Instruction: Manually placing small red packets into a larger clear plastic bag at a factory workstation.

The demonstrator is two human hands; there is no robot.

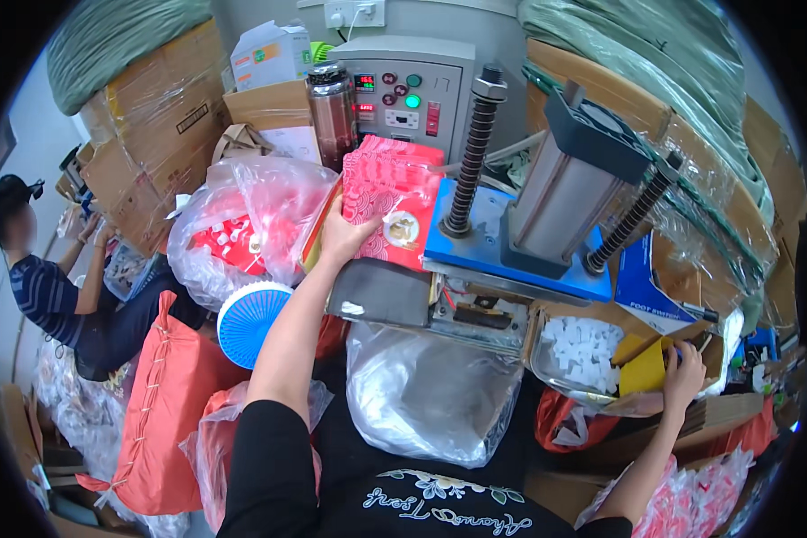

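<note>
My left hand (pixel 345 235) grips the side of a stack of red patterned pouches (pixel 394 184), thumb across the front one. The stack stands on a dark block beside the blue plate of a press (pixel 520 242). On the right, my right hand (pixel 684 377) is closed at the edge of a folded yellow sheet (pixel 643 368); its fingertips are partly hidden. The sheet lies in a tray (pixel 547 381) of small white plastic pieces (pixel 583 345). Below the press hangs a clear plastic bag (pixel 430 394).
Behind the pouches stand a grey control box (pixel 412 67) and a metal flask (pixel 332 112). To the left are a bag of red and white parts (pixel 242 224), a blue fan (pixel 253 323) and a red sack (pixel 166 412). A seated person (pixel 49 287) works at far left.
</note>
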